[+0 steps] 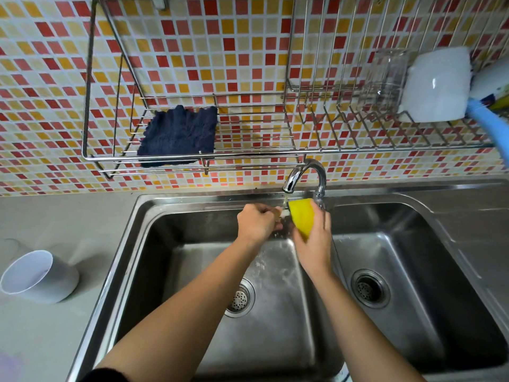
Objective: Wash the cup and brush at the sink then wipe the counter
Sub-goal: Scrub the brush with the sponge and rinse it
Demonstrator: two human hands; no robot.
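A wall of small red, orange and cream mosaic tiles (55, 78) backs a grey counter (55, 216) with a stainless-steel double sink (143, 210) set into it. A curved chrome tap (311, 169) rises behind the divider between the 2 basins, its spout turned over the left basin.

Both of the person's forearms reach into the left basin, above its round perforated drain (239, 299). The left hand (257, 223) is curled into a fist just under the spout, gripping a thin pale item (281, 212) whose end pokes out toward the right. Most of it is hidden, so I cannot tell whether it is the brush. The right hand (314, 244) holds a yellow rectangular sponge (301, 216) upright, fingers wrapped round its far side, with its edge against the pale item.

The pale grey plastic cup (41, 277) sits on the counter well left of the sink, its open mouth facing up and left, apart from both hands.

A steel wire rack (248, 125) hangs on the tiles above. A dark blue knitted cloth (179, 133) lies on its left shelf. On the right section, a clear drinking glass (385, 78) sits just beside a white square bowl (438, 84). The right basin has its own drain (370, 289).
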